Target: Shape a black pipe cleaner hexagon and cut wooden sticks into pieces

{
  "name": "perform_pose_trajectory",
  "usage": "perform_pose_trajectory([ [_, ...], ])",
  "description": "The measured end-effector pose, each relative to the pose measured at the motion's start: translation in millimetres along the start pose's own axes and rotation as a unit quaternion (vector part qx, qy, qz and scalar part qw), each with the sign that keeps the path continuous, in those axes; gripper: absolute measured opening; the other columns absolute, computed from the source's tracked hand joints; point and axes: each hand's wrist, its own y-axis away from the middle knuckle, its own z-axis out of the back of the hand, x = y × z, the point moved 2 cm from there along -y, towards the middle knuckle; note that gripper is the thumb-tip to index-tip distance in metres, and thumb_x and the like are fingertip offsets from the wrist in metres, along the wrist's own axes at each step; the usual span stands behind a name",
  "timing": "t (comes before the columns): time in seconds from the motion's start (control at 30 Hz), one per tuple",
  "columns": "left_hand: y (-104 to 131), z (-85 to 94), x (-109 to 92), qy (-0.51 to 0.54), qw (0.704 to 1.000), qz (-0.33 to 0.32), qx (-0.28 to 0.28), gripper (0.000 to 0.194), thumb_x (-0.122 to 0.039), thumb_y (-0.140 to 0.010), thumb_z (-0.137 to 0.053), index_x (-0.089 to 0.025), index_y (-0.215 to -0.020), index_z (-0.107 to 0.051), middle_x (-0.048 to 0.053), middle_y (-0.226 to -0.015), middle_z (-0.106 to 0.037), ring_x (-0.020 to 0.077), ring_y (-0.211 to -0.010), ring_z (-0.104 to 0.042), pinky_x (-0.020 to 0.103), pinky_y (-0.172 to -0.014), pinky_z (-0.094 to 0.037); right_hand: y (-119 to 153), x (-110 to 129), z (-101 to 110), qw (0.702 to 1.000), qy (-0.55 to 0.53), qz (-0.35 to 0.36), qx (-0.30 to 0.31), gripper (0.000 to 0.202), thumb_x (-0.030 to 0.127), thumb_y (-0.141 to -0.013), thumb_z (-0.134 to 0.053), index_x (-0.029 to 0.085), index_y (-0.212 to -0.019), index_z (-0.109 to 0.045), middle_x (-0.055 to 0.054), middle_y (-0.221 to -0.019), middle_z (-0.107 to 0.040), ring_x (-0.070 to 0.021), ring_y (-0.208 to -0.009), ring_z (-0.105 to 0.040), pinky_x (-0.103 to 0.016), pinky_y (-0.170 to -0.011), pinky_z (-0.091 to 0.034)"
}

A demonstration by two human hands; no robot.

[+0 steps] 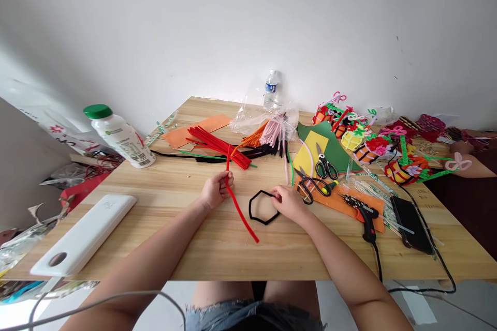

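Pinching 1 red stem (239, 212): left hand (217, 190). Pinching 1 black hexagon (250, 210): right hand (289, 201). Print (134, 151) on white bottle (112, 129) looks illegible.

Table's (217, 256) pale wood, pretty smooth, grain showing. The red stem (239, 211) and black hexagon (250, 209) both look fuzzy and matt, chenille-ish. White power bank (87, 232) near the left edge is smooth plastic, kinda satin. Clear bag (248, 114) toward the back edge: thin, crinkly, shiny plastic. Green sheet (341, 152) looks matt; paper or felt, can't tell.
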Motion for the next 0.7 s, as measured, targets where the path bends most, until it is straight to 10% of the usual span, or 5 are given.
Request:
perform_pose_trajectory([
  [0.3,-1,1.5,4,-0.032,0.999,0.014,0.006,0.016,-0.027,-0.071,-0.057,-0.018,-0.065,-0.044,-0.008,-0.046,-0.029,0.0035,-0.032,-0.018,0.015,-0.032,-0.010,-1,-12,-4,0.996,-0.051,-0.014,-0.073,0.019,0.006,-0.068,-0.054,0.018,-0.072,-0.068,-0.002,-0.068,-0.068,-0.0143,-0.062,-0.059,-0.024,-0.062,-0.043],
  [0.5,-2,0.9,6,-0.043,0.999,0.010,0.010,0.016,-0.028,-0.071,-0.057,-0.018,-0.065,-0.045,-0.008,-0.044,-0.030,0.0037,-0.030,-0.019,0.015,-0.031,-0.011,-22,-28,6,0.963,-0.073,-0.121,-0.231,0.017,0.013,-0.075,-0.051,0.015,-0.080,-0.067,-0.006,-0.070,-0.068,-0.0166,-0.063,-0.060,-0.026,-0.062,-0.046],
  [0.7,-1,1.2,8,-0.077,0.997,-0.006,-0.010,0.014,-0.027,-0.073,-0.059,-0.016,-0.069,-0.052,-0.006,-0.044,-0.038,0.0034,-0.028,-0.023,0.015,-0.030,-0.014,-26,-21,9,0.980,-0.006,-0.108,-0.167,0.018,0.017,-0.085,-0.050,0.015,-0.079,-0.067,-0.010,-0.079,-0.069,-0.0185,-0.074,-0.061,-0.026,-0.069,-0.043],
])
